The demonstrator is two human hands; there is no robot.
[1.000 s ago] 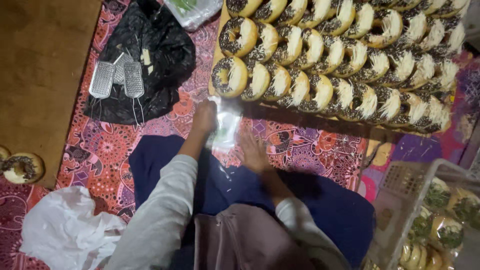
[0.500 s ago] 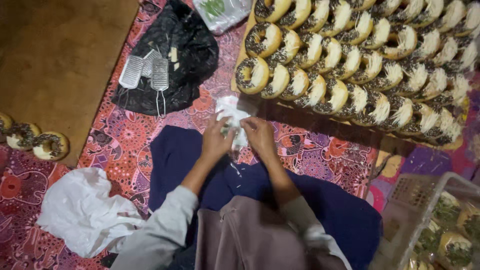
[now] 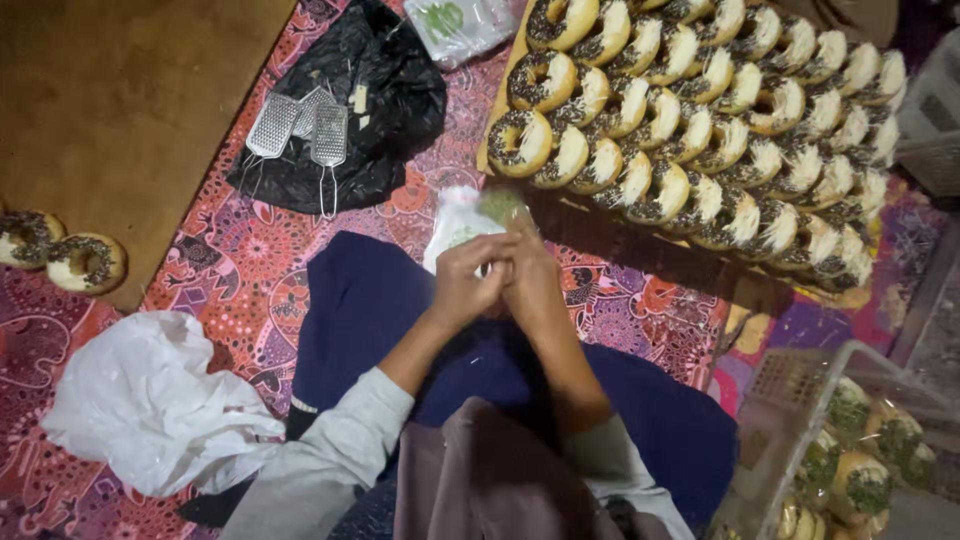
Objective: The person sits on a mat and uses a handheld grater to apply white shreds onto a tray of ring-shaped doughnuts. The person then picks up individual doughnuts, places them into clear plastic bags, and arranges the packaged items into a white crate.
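- We pinch a small clear plastic bag (image 3: 462,225) between left hand (image 3: 465,285) and right hand (image 3: 530,285), both clamped on it.
- Rows of sprinkled ring doughnuts (image 3: 690,130) lean on each other, saving space.

Light: the scene is being lit dimly and warmly from above.
Shadows: the right corners are being darkened.
Focus: the hands (image 3: 500,280) are being softly blurred.

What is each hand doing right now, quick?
Left hand: closed on the small clear plastic bag.
Right hand: closed on the same bag, pinching its top edge.
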